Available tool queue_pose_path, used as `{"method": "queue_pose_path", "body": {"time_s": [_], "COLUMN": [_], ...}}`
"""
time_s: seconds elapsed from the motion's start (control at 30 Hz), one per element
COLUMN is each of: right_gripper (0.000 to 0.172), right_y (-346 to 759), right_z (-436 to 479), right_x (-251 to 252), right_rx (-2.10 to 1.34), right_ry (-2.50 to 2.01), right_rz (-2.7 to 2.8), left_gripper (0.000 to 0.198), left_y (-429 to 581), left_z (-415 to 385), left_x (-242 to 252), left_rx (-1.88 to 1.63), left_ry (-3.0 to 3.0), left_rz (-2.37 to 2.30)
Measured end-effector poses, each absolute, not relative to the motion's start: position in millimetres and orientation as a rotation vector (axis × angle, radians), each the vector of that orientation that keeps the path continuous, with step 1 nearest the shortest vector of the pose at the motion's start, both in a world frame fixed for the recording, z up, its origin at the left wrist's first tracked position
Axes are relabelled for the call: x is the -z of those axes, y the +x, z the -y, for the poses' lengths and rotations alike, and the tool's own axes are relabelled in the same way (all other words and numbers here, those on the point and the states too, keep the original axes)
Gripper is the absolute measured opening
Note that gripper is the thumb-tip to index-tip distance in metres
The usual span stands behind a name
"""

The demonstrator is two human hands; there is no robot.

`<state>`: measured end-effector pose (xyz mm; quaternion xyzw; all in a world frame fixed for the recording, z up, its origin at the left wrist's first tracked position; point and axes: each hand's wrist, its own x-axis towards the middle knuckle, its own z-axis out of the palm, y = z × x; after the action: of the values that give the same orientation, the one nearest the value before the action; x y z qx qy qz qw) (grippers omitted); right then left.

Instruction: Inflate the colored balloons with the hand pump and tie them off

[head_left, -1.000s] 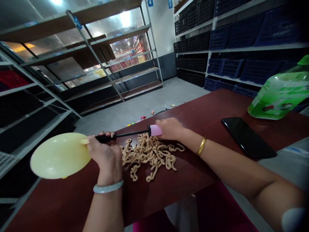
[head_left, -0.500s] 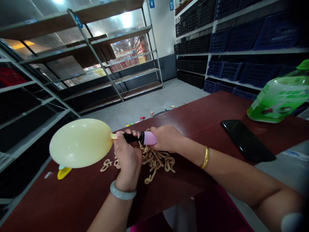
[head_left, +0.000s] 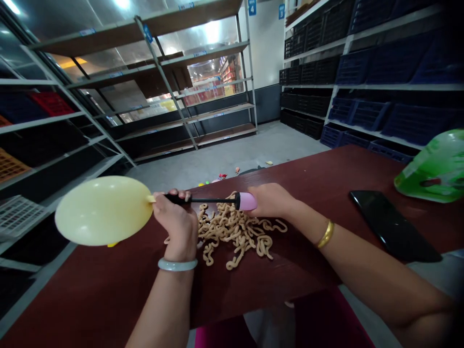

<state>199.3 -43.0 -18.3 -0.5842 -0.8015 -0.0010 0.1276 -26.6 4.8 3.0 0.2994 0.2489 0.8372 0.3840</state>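
A pale yellow balloon (head_left: 104, 210), blown up to an oval, sits on the tip of a balloon pump (head_left: 213, 200). My left hand (head_left: 176, 217) is closed round the pump's black barrel, pinching the balloon's neck at the tip. The pink handle is gripped by my right hand (head_left: 271, 203), and a thin black rod shows between the two hands. Below the pump, a heap of tan, curly, rope-like pieces (head_left: 235, 232) lies on the dark red table (head_left: 232, 299). A small yellow thing (head_left: 113, 244) is mostly hidden under the balloon.
To the right on the table lie a black phone (head_left: 393, 224) and a green-and-clear pouch (head_left: 435, 166). Small coloured bits are on the floor (head_left: 290, 140) past the far edge. Metal shelves (head_left: 188, 101) stand behind, and racks of dark crates (head_left: 369, 113) stand at right.
My hands have moved apart, drawing the pink handle away from the barrel so the rod now shows. The balloon has shifted left in view, and the camera has turned slightly left.
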Motion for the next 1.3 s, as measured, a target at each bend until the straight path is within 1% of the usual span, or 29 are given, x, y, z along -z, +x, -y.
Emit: {"method": "queue_pose_path", "body": {"time_s": [0.13,0.23,0.37,0.53,0.7,0.83,0.97,1.07,1.17,1.3], "right_gripper": [0.047,0.047,0.046,0.045,0.044,0.047,0.046,0.044,0.042,0.046], "right_y": [187,179,174,177,195,210,213,207,197,184], "right_z": [51,58,65,61,39,31,35,42,51,62], "right_x": [17,14,9,10,18,19,13,9,6,4], "right_rx": [-0.077,-0.105,-0.056,-0.016,0.048,0.089,0.142,0.153,0.126,0.092], "right_ry": [-1.682,-1.649,-1.641,-1.660,-1.747,-1.744,-1.756,-1.746,-1.731,-1.682], "right_rz": [2.334,2.292,2.256,2.228,2.279,2.300,2.320,2.337,2.318,2.250], "left_gripper": [0.024,0.021,0.017,0.019,0.020,0.018,0.021,0.022,0.020,0.016], "left_y": [13,36,46,23,-25,-41,-21,7,34,49], "left_z": [18,36,50,38,6,-6,0,13,31,47], "left_x": [9,15,13,-1,-13,-15,-5,6,13,12], "left_rx": [-2.049,-1.963,-1.928,-1.902,-2.069,-2.112,-2.103,-2.006,-1.888,-1.835], "left_ry": [0.863,0.903,0.923,0.952,0.835,0.806,0.806,0.788,0.780,0.798], "left_rz": [-0.585,-0.527,-0.467,-0.467,-0.548,-0.544,-0.493,-0.472,-0.441,-0.401]}}
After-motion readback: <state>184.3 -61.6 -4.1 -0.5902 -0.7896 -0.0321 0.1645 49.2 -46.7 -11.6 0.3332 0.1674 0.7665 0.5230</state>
